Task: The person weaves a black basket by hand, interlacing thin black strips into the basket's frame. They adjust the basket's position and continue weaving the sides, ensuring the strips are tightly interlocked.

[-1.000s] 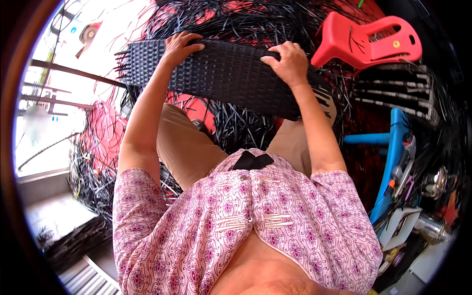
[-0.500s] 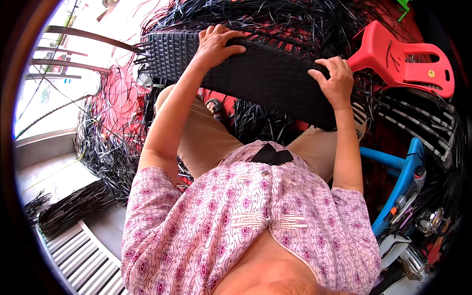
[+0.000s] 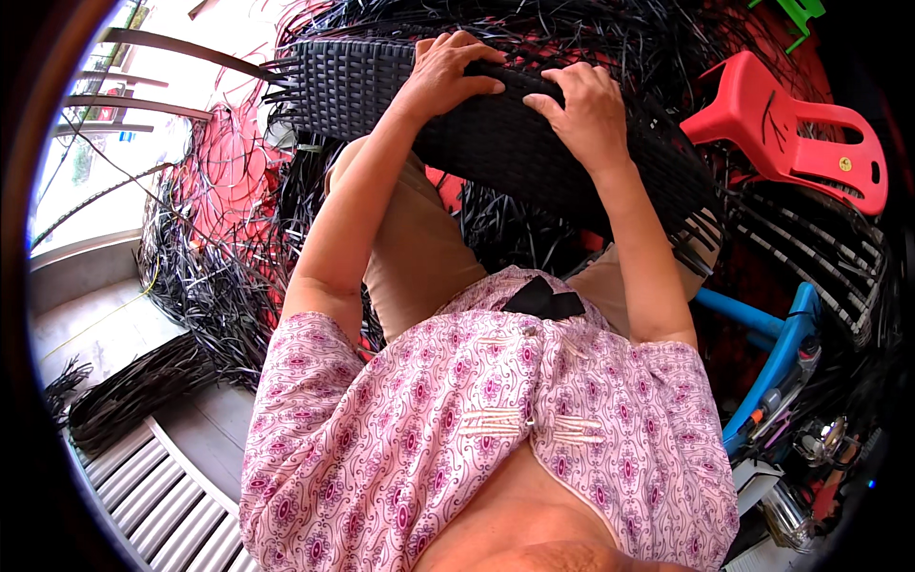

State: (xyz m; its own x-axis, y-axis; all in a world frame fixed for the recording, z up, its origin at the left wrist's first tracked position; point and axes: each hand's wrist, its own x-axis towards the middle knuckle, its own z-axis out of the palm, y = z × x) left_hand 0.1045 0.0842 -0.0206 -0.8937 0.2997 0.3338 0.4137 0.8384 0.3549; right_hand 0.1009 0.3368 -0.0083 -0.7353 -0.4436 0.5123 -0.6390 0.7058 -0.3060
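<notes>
1. The black woven panel (image 3: 505,143) is probably handling as light, springy and slightly slick; its long far edge is offering the surest hold.
2. Left hand (image 3: 444,81) near twelve and right hand (image 3: 588,114) near one o'clock are holding that edge, thumbs parted from fingers; pressure isn't showing.
3. It is slanting from eleven to two o'clock, looking tightly woven, strand ends (image 3: 279,95) jutting at eleven.

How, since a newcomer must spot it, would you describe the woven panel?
Start at the person's tan trousers. Beyond them, the left hand and right hand touch a long black panel. Its tight weave sets it apart from the loose black strips around it.
</notes>
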